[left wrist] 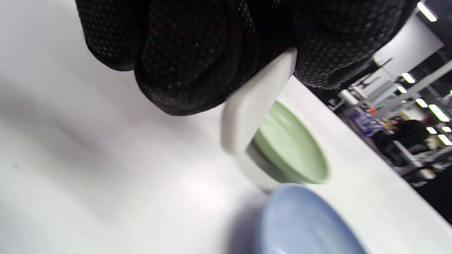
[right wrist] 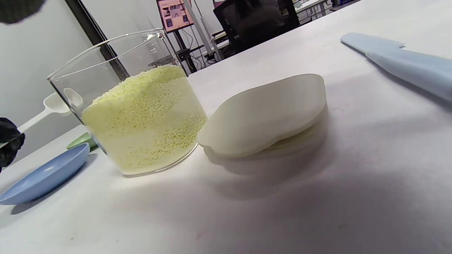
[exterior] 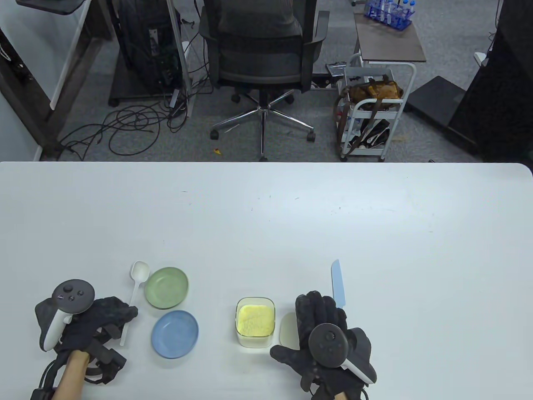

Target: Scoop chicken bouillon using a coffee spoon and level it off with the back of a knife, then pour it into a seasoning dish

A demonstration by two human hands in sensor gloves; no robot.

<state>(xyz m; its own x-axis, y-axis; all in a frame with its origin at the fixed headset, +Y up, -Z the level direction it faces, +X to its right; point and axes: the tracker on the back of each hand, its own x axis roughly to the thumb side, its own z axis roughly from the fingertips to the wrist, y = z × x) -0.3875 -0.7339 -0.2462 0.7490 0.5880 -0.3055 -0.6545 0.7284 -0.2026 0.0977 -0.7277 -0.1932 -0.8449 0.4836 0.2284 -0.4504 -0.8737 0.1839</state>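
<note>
My left hand (exterior: 118, 316) grips the handle of the white coffee spoon (exterior: 139, 271), which lies along the table left of the dishes; the left wrist view shows my fingers (left wrist: 197, 60) curled round the spoon handle (left wrist: 254, 102). A glass container of yellow chicken bouillon (exterior: 255, 320) stands open, its white lid (exterior: 288, 330) lying beside it on the right. My right hand (exterior: 320, 310) is spread flat with straight fingers right of the lid, above the handle of the light-blue knife (exterior: 338, 284), whose blade points away. Whether it touches the knife is hidden.
A green dish (exterior: 166, 287) and a blue dish (exterior: 175, 334) sit between the spoon and the container. In the right wrist view the container (right wrist: 141, 116), lid (right wrist: 268, 113) and knife (right wrist: 406, 65) lie close together. An office chair (exterior: 262, 54) stands beyond the table's far edge.
</note>
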